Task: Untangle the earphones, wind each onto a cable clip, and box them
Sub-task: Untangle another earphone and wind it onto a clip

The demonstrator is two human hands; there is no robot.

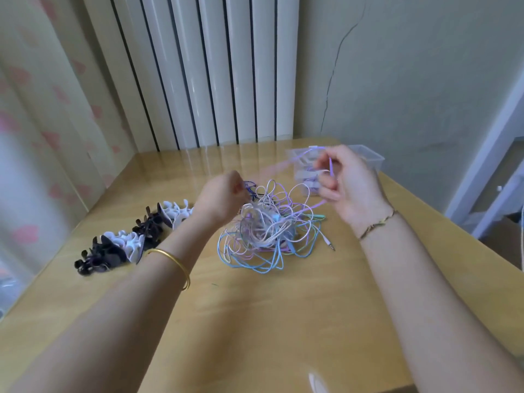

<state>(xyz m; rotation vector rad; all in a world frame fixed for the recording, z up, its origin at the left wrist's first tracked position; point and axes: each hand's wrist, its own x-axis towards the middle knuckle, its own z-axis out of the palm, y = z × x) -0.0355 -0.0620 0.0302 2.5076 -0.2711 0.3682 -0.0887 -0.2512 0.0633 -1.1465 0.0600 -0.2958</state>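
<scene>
Pale wooden table [255,321] is stretching out below a white ribbed radiator [212,66], carrying a tangled heap of earphones [263,231] at its middle, a row of black and white cable clips [133,239] lying well to the left, and a clear plastic box [368,158] standing at the far right. Both hands are hovering over the heap: the right hand [351,185] is gripping a loop of purple cable [331,165] in front of the box. The left hand [224,197], blurred, is pinching a dark cable [249,184] at the heap's far edge.
</scene>
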